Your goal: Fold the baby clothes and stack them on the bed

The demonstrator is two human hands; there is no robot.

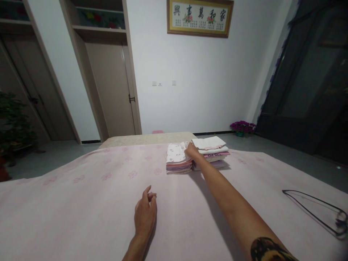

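Two piles of folded clothes stand side by side near the far edge of the cloth-covered surface. Topping the left pile is a white folded garment [177, 152] with a small print, over pink and purplish layers [178, 168]. My right hand [191, 150] reaches to that garment's right edge, with its fingers closed on the fabric there. A plain white folded garment [210, 143] lies on the right pile, partly behind my hand and forearm. Nearer to me, my left hand [145, 212] rests over the pink sheet, holding nothing, its fingers loosely bent and apart.
A pale pink flowered sheet [106, 203] covers the surface. Black wire hangers [312, 214] lie at the right. Beyond the far edge are a beige padded surface [146, 139], a pink object [157, 132] and purple potted flowers [242, 127]. A leafy plant [16, 123] stands left.
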